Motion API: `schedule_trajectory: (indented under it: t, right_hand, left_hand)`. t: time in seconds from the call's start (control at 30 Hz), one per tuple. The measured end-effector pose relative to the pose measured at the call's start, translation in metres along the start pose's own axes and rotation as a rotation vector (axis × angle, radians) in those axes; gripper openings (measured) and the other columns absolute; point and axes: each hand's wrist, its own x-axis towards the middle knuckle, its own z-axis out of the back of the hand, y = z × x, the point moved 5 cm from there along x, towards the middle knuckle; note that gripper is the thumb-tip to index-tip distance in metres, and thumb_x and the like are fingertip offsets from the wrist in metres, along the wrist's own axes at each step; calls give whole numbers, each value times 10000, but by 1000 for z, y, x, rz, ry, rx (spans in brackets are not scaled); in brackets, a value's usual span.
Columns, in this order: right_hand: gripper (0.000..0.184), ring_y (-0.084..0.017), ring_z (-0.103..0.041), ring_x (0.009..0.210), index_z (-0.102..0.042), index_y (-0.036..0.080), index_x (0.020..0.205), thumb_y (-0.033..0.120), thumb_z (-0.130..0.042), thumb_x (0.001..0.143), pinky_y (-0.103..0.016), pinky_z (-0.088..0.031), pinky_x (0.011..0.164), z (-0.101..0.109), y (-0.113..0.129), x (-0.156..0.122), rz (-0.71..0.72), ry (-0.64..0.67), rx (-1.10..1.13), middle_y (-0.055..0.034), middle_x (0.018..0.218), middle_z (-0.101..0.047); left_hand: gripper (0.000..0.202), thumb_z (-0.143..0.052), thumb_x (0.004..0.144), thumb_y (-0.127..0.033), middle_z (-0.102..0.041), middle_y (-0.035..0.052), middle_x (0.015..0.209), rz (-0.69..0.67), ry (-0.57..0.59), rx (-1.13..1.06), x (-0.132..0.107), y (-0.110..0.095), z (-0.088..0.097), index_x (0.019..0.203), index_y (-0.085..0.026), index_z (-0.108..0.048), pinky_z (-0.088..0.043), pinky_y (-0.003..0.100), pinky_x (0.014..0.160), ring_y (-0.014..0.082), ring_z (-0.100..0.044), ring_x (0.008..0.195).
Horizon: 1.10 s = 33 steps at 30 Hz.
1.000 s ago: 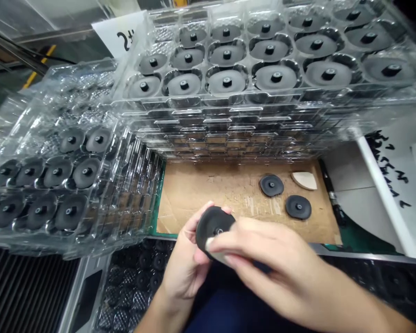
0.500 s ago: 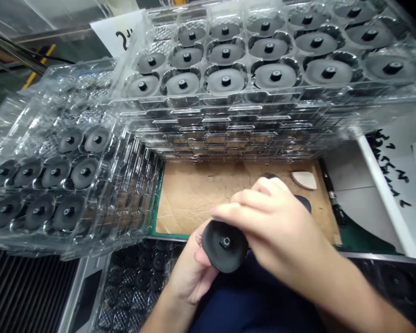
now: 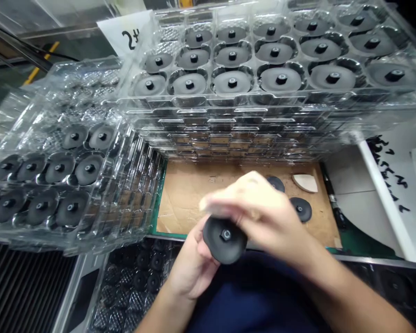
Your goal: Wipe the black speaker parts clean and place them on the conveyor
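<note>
Factory floor (image 3: 7, 88) shows past the far left corner of our bench, with a yellow stripe (image 3: 41, 62) across it. We take the cardboard sheet (image 3: 183, 208) on the bench as our landmark. Behind it rises a tall stack of clear trays (image 3: 229, 115), and a second stack (image 3: 131, 185) stands to its left. Their top layers hold rows of grey-black discs (image 3: 232, 82), each with a short central stub. A card marked 2# (image 3: 128, 37) stands behind the left end of the taller stack. To the right of the sheet lies white paper with handwriting (image 3: 391, 185), and nearer to us, left of our lap, sits a dark tray of textured pieces (image 3: 135, 282).

On the sheet's right end lie two loose discs (image 3: 301, 209) and a pale wedge (image 3: 305, 182). Above the sheet's near edge we hold a black disc (image 3: 225, 245), round, so it has no long axis; its face tilts up toward us, and its small stub (image 3: 225, 235) points at the camera. Our left hand (image 3: 190, 263) is the nearer, curled closed under the disc and gripping it from below. Our right hand (image 3: 260, 217) sits above and to the right, blurred, fingers bent; we cannot tell whether it grips the disc.
</note>
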Motion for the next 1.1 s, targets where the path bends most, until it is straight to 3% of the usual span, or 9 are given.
schedule_trajectory:
  t: [0.1,0.23,0.33,0.5,0.67,0.77,0.9,1.0,1.1]
  right_hand:
    - [258,-149,-647,767,-603,216,1128,251,-533,883,-271,-507,643,1,-65,-17,-430,-49,102,-27,935,-701]
    - [253,-167,-659,738,-635,176,1069,273,-516,868,-299,-543,642,-24,-112,-58,-566,54,1,-57,914,-673]
    - [188,-212,-658,845,-705,165,860,235,-532,841,-371,-539,756,-46,-115,-88,-580,73,-106,-84,914,-649]
    - [377,-265,-670,836,-628,158,1159,204,-570,789,-463,-546,717,-63,-104,-115,-617,85,-262,-180,1205,-533]
    - [306,-241,-681,742,-670,153,1074,255,-468,868,-390,-558,651,-49,-111,-107,-595,30,-299,-127,941,-653]
    - [310,-233,-665,913,-629,182,1128,289,-461,891,-344,-547,747,-23,-92,-84,-553,-59,-269,-101,1027,-685]
    - [259,-186,-629,966,-595,216,1140,230,-505,898,-295,-502,819,5,-23,-49,-329,-222,-178,-53,1098,-674]
    - [238,-169,-634,834,-609,164,1082,131,-465,895,-291,-495,754,-1,15,-32,-136,-75,-55,-61,967,-697]
    - [219,-141,-630,782,-637,160,1023,100,-475,888,-246,-485,695,-16,17,-26,-177,172,42,-33,902,-694]
  left_hand:
    - [639,-797,576,-393,-683,78,1094,111,127,-37,4,-2,-7,1170,-276,-591,-579,330,740,254,-688,904]
    - [536,-755,645,-378,-656,53,1169,82,125,-63,6,-8,-4,1150,-309,-588,-554,304,809,238,-666,986]
    - [541,-753,639,-381,-634,55,1221,78,60,-44,8,-8,0,1149,-303,-592,-536,311,857,243,-635,1057]
    - [513,-731,687,-355,-645,77,1216,47,45,-76,12,-6,0,1171,-264,-588,-514,330,907,259,-605,1117]
    - [489,-710,730,-316,-656,86,1188,44,7,-92,13,-3,1,1193,-248,-571,-512,341,900,256,-613,1102]
    - [537,-738,698,-323,-651,87,1189,67,9,-74,11,1,0,1202,-241,-571,-510,343,895,252,-632,1058]
    - [578,-794,615,-356,-671,77,1121,66,37,-12,7,8,-4,1147,-210,-619,-530,293,823,231,-638,1001]
    - [496,-792,633,-306,-700,66,1020,106,58,45,6,13,-5,1094,-194,-649,-531,245,768,208,-644,957]
    - [424,-772,661,-200,-710,29,969,72,7,45,8,11,-4,1068,-221,-657,-526,209,758,161,-657,899]
